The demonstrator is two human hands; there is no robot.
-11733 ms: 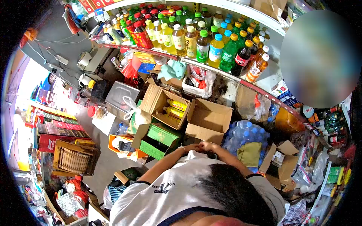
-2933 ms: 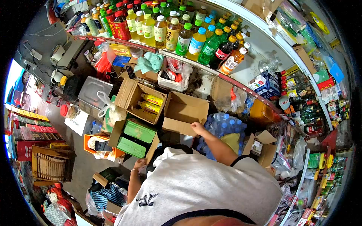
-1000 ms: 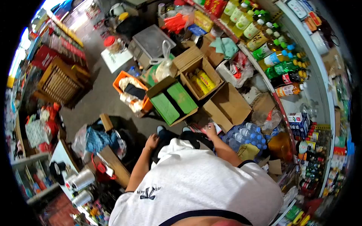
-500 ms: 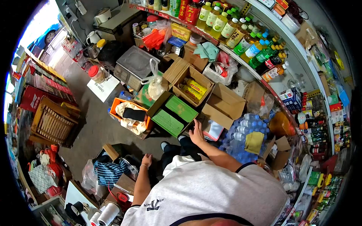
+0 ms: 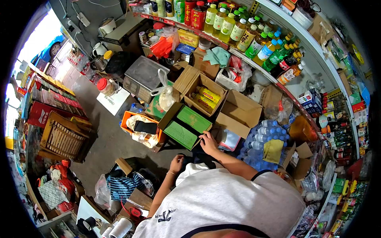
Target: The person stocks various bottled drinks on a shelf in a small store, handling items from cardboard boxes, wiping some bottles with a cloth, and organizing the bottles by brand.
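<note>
My right hand (image 5: 209, 143) is at the near right edge of an opened cardboard box (image 5: 168, 116), its fingers apart and fingertips right at the rim. Inside the box lie two green cartons (image 5: 180, 134) side by side. Lower down, my left hand (image 5: 176, 163), with a band at the wrist, hangs over my dark trousers; its fingers are curled and partly hidden, with nothing visible in them. Left of the green cartons stands an orange box (image 5: 127, 118) with pale cloth and a black phone (image 5: 145, 126) on top.
Beyond the green cartons is a cardboard box holding yellow packets (image 5: 208, 94). An opened carton (image 5: 238, 113) and shrink-wrapped water bottles (image 5: 258, 137) lie to the right. A drinks shelf (image 5: 222, 43) runs along the back. A wooden stool (image 5: 65, 135) is at left.
My left hand has moved right and up, closer to my knees. My right hand's fingers have bent in at the box's edge. The whole view has shifted slightly.
</note>
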